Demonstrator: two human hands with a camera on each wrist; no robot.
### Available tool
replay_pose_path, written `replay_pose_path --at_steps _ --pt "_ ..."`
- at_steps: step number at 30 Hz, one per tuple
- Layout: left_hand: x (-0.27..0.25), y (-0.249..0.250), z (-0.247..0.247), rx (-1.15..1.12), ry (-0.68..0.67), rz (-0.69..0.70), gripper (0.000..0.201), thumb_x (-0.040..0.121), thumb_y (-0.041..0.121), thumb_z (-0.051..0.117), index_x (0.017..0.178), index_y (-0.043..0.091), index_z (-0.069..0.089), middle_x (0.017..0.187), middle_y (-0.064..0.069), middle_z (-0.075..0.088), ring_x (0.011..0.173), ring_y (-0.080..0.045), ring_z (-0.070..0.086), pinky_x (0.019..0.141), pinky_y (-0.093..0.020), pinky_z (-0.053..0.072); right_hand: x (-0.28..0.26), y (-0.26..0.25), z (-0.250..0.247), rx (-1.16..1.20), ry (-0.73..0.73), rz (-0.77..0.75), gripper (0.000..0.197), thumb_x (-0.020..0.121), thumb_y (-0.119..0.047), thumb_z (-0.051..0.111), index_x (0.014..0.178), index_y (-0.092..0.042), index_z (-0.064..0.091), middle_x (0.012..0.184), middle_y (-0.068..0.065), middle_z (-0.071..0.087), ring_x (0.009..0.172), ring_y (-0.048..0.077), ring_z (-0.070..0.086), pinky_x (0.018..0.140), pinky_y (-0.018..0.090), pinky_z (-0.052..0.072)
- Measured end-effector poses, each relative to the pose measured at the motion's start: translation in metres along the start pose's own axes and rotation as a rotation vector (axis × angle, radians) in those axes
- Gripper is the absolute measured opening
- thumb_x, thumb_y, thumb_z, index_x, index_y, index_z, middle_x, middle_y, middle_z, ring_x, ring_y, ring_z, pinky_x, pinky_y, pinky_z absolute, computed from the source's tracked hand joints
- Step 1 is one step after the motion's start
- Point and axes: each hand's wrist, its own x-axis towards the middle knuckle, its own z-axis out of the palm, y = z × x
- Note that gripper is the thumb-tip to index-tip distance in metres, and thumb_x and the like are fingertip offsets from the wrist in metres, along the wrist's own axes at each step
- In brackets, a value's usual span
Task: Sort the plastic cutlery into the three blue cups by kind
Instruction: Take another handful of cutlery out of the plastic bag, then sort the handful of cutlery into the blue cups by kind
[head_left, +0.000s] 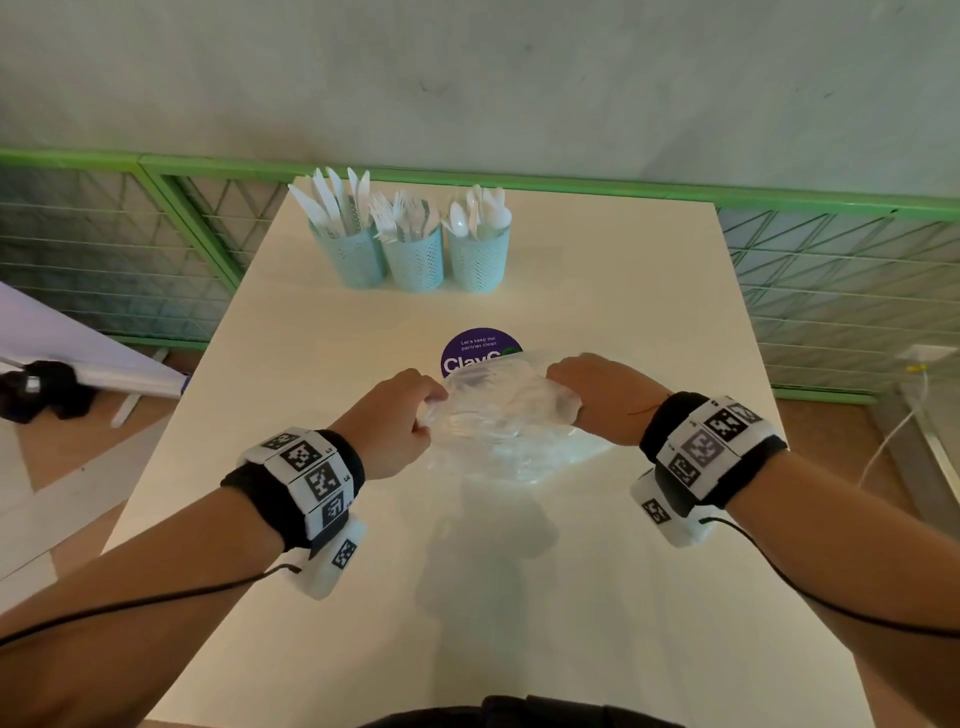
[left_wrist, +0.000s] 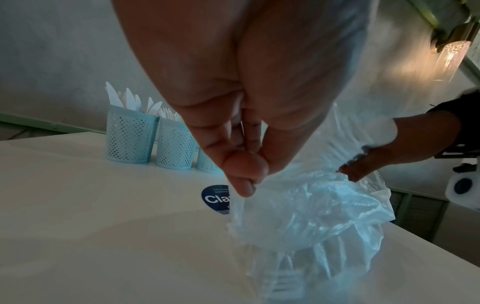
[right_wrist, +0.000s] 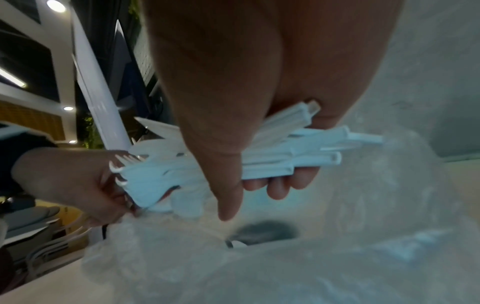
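The left hand (head_left: 397, 415) pinches the near-left edge of a crumpled clear plastic bag (head_left: 498, 415), thumb and fingertips (left_wrist: 242, 186) pressed together on the film. The right hand (head_left: 597, 395) has its grip clenched around a bundle of white plastic cutlery (right_wrist: 259, 158) at the bag's right side: the fingers (right_wrist: 278, 185) curl under the handles, and fork tines stick out of the bundle toward the left hand. The wrist view is blurred, so which other kinds are in that bundle cannot be told. The bag rests on the white surface (head_left: 322, 374) between the two hands, and its far edge covers part of a round purple sticker with white lettering (head_left: 470, 353).

At the far end of the surface stand three pale blue perforated cups in a row, touching one another. The left cup (head_left: 353, 257) holds white knives, the middle cup (head_left: 415, 262) holds white forks, and the right cup (head_left: 478, 260) holds white spoons, all upright with the working ends up. The cups stand well apart from the bag, with open surface between.

Both wrists wear black bands with black-and-white square markers (head_left: 311, 473), each trailing a thin black cable. Beyond the surface runs a green-framed wire mesh fence (head_left: 156, 218) under a pale wall.
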Motion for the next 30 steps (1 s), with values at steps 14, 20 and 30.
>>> replay_pose_path --at_steps 14,20,30 --pt "0.017 0.013 -0.024 -0.077 -0.016 0.040 0.043 0.085 0.041 0.067 0.115 0.035 0.037 0.118 0.011 0.055 0.087 -0.006 0.064 0.080 -0.026 0.049 0.007 -0.046 -0.067 1.051 0.138 0.056 0.027 0.089 -0.011 0.063 0.066 -0.017 0.051 0.051 -0.006 0.042 0.042 0.009 0.041 0.046 0.022 0.038" --pt "0.037 0.038 -0.076 -0.497 0.143 0.110 0.041 0.084 0.027 0.072 0.121 0.017 0.056 0.119 0.007 0.065 0.102 -0.004 0.064 0.086 -0.020 0.052 0.040 -0.083 -0.072 1.225 0.083 0.046 0.026 0.090 -0.005 0.057 0.065 -0.011 0.052 0.053 0.000 0.040 0.041 0.011 0.035 0.045 0.024 0.034" --pt "0.020 0.051 -0.106 -1.214 0.022 0.050 0.052 0.081 0.044 0.070 0.106 -0.001 0.062 0.087 -0.021 0.065 0.048 -0.026 0.054 0.050 -0.033 0.050 0.073 -0.134 -0.073 1.207 -0.047 -0.106 0.009 0.090 0.000 0.051 0.095 0.007 0.055 0.056 0.004 0.043 0.043 0.013 0.043 0.048 0.028 0.042"
